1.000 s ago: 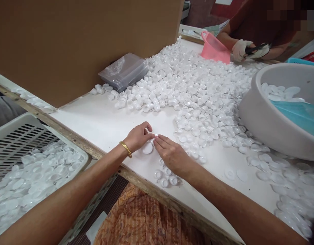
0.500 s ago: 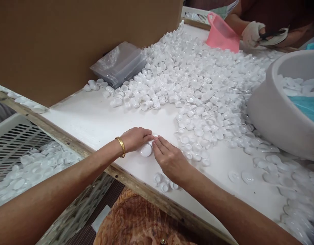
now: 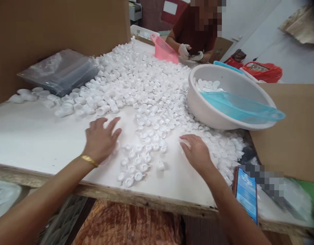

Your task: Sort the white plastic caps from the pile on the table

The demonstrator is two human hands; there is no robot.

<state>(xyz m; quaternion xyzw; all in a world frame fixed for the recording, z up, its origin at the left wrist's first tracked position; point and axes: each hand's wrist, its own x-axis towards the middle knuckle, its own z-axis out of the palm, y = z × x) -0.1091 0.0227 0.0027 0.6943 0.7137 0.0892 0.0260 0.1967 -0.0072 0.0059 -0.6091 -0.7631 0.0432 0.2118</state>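
While our left hand (image 3: 99,143) and right hand (image 3: 198,153) part loosely, nothing visibly held, we should lightly pinch white pieces (image 3: 131,168) near the front edge of the tabletop (image 3: 179,191).

The left arm (image 3: 48,194) reaches in from the lower left, its wrist (image 3: 87,158) nearly straight. The left hand (image 3: 99,139) is back-up, its fingers (image 3: 113,123) spread and slightly bent, the thumb (image 3: 116,134) parted from them. The right arm (image 3: 231,204) slants in from the lower right. The right hand (image 3: 196,151), well apart from the left, has its fingers close together, bent, pointing left, with its thumb below and apart.
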